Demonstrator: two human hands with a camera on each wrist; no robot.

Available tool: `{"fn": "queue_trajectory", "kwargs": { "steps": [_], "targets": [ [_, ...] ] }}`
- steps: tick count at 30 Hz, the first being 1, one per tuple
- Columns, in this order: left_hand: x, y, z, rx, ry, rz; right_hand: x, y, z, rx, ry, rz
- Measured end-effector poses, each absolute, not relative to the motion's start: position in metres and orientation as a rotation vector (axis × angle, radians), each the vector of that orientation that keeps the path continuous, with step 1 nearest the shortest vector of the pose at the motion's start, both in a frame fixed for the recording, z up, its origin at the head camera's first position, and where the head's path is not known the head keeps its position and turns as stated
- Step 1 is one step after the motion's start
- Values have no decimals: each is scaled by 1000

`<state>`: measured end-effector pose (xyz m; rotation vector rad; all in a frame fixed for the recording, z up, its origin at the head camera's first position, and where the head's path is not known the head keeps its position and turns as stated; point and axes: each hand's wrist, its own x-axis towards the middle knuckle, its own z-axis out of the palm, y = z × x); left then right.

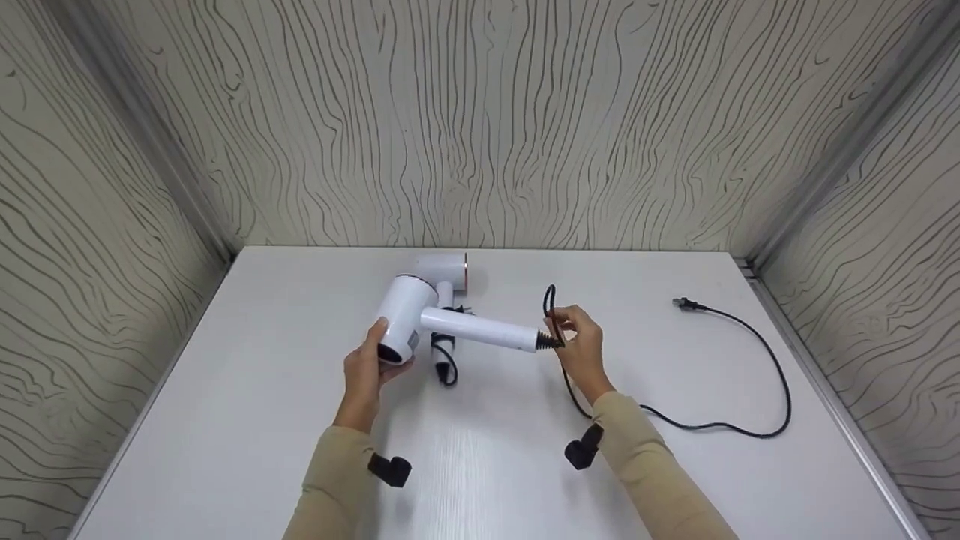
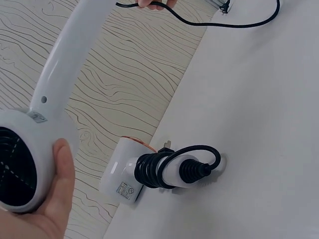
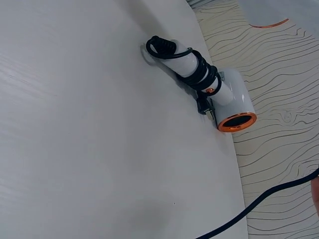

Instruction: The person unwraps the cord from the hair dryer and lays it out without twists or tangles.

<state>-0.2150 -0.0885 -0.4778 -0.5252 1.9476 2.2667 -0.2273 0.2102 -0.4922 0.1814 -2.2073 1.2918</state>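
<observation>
A white hair dryer is held above the table, its handle pointing right. My left hand grips its barrel from below, thumb on the near side, as the left wrist view also shows. At the handle's end, my right hand pinches the black cord near its ribbed sleeve; a small loop of cord rises above the fingers. Only a sliver of the right hand shows in the right wrist view. The rest of the cord trails unwound over the table to its plug.
Behind the held dryer, a second white hair dryer lies on the white table. Its black cord is wrapped around the handle, with the plug tucked beside it. Wood-patterned panels stand at the back and sides.
</observation>
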Motion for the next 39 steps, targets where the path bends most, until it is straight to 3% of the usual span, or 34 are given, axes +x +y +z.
{"fn": "queue_trajectory", "kwargs": {
  "steps": [23,39],
  "targets": [
    [-223,-108,-472,-650,1941,2347,-223,233,-488,170,-2074,1120],
    [-224,-121,-469,-702,1913,2451,-214,265,-508,296,-2212,768]
  ]
}}
